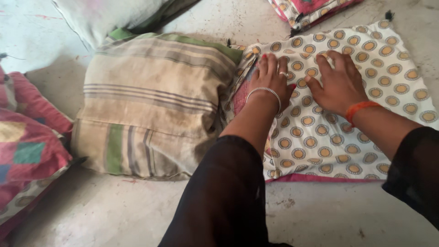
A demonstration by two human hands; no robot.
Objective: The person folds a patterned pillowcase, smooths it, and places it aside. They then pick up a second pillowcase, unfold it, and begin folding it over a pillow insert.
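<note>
We are looking down at a white cushion cover (pixel 347 114) printed with orange-and-grey rings, lying flat on the pale concrete floor (pixel 320 215) to the right. A pink lining is showing along its near edge, and small black tassels are sticking out at its far corners.

Our left hand (pixel 272 80) is lying palm down on the cover's left end, fingers spread and pointing away, gripping nothing; a silver bangle (pixel 264 93) is sitting at the wrist and a ring on one finger. Our right hand (pixel 338 82) is lying just beside it, also flat and open, pressing on the cloth, with an orange thread band (pixel 361 109) round the wrist. Both seem to be holding the fabric down so that it is staying smooth and square on the floor. Black sleeves are covering both forearms.

Touching the cover's left edge, a stuffed pillow (pixel 151 105) in worn beige cloth with green and grey stripes is sitting, its bulk seemingly overlapping the printed cloth's end. At the far left a patchwork cushion (pixel 27 137) in pink, red and teal is resting. Farther off, a grey-white sack (pixel 114 16) is lying, and at the far right a folded stack of similar printed covers (pixel 311 9) is waiting, well apart from our hands. We are seeing no labels or signs.
</note>
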